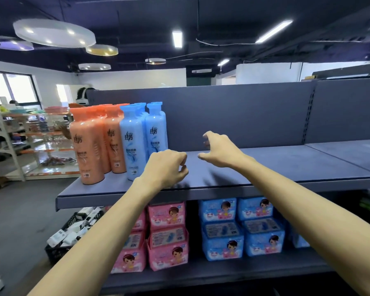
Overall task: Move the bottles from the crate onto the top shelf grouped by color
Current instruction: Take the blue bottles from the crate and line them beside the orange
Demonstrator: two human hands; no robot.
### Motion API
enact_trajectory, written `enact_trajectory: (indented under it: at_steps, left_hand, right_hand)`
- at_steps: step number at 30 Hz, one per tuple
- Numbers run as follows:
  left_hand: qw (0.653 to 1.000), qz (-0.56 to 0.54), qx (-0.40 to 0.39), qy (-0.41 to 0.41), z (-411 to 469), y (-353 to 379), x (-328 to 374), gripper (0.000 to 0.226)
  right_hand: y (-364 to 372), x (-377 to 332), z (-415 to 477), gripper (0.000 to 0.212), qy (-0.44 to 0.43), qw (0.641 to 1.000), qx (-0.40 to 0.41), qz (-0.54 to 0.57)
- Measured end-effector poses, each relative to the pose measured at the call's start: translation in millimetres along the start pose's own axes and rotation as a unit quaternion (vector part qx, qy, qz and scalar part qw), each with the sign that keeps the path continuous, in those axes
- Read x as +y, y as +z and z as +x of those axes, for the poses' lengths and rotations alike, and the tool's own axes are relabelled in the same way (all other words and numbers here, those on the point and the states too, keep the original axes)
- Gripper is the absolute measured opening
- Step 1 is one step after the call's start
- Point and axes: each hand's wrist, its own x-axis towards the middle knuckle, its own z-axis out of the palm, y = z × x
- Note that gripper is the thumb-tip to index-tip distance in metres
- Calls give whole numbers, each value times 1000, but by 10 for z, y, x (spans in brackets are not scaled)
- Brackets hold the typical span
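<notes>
Neither grip has hold of anything. Our left grip (166,167) hovers over the front of the top shelf (286,167) with its fingers curled in toward the palm. Our right grip (220,150) is further in, its fingers spread and bent like a claw around empty air.

The blue bottles (134,142) stand upright just left of the left grip, and the orange bottles (87,146) are packed against their far side at the shelf's left end. The right grip is well apart from both groups.

We count at least three blue bottles and at least four orange ones. The back rows overlap, so we cannot give exact totals.

One black crate (58,253) sits on the floor at lower left. It holds white items too blurred to count.
</notes>
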Motion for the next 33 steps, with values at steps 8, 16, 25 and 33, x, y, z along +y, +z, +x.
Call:
enact_trajectory:
  at_steps: [8,16,25,33]
  left_hand:
    - [996,-28,42,79,-98,71,446,17]
    - [985,-56,62,148,-218,279,850,15]
    - [985,-99,-56,128,-847,983,1054,26]
    - [977,-111,-147,104,-1330,1584,1202,19]
  right_hand:
    - [-207,266,-531,61,-19,1000,17,-8]
    - [-163,503,-1104,52,-29,998,41,-25]
    - [507,1039,-1747,48,16,999,-25,-35]
    - [1223,1393,-1951,48,77,988,-130,3]
